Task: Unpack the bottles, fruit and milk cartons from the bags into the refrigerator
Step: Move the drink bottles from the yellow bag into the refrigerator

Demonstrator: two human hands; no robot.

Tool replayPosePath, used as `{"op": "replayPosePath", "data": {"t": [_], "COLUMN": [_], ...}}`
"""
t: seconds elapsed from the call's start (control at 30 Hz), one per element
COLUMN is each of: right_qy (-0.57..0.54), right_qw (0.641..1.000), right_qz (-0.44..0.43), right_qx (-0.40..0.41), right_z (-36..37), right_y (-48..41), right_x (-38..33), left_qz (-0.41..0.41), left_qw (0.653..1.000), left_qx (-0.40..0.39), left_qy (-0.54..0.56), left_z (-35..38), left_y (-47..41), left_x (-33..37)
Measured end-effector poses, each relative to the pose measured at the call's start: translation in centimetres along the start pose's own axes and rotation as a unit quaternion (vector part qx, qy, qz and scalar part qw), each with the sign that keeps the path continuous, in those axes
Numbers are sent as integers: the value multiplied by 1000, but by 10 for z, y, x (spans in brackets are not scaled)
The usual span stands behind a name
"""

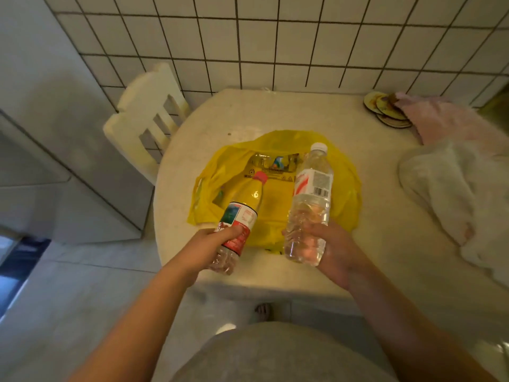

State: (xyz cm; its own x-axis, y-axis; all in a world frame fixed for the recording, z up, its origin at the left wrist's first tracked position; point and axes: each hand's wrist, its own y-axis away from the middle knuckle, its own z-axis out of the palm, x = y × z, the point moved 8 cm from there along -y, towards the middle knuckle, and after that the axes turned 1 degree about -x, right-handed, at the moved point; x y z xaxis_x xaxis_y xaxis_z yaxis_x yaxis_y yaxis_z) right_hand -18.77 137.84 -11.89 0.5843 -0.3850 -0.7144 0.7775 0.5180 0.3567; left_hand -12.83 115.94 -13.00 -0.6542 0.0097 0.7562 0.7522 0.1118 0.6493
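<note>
clear red-capped bottle (242,213) | clear white-capped bottle (311,194) | both held above yellow bag (275,194)

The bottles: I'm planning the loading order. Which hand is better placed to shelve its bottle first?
Left, probably. The left hand grips the red-capped bottle on the side nearest the grey appliance, likely the refrigerator; the right hand holds the white-capped bottle farther from it, over the yellow bag.

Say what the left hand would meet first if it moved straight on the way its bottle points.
Probably the yellow bag on the table, just ahead of the left hand and its red-capped bottle; height above it is unclear, so it might pass over.
</note>
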Motion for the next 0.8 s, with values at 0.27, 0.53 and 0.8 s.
{"op": "replayPosePath", "data": {"t": [0.27, 0.53, 0.8], "right_qy": [47, 117, 180], "right_qw": [999, 992, 980], "right_qz": [4, 31, 73], "right_qx": [5, 23, -43], "right_z": [22, 74, 190], "right_y": [66, 95, 76], "right_x": [63, 126, 208], "left_qz": [46, 87, 114], "left_qw": [989, 973, 952], "left_qx": [-7, 48, 145], "left_qy": [142, 208, 245], "left_z": [16, -35, -143], "left_y": [103, 179, 230], "left_x": [-61, -120, -179]}}
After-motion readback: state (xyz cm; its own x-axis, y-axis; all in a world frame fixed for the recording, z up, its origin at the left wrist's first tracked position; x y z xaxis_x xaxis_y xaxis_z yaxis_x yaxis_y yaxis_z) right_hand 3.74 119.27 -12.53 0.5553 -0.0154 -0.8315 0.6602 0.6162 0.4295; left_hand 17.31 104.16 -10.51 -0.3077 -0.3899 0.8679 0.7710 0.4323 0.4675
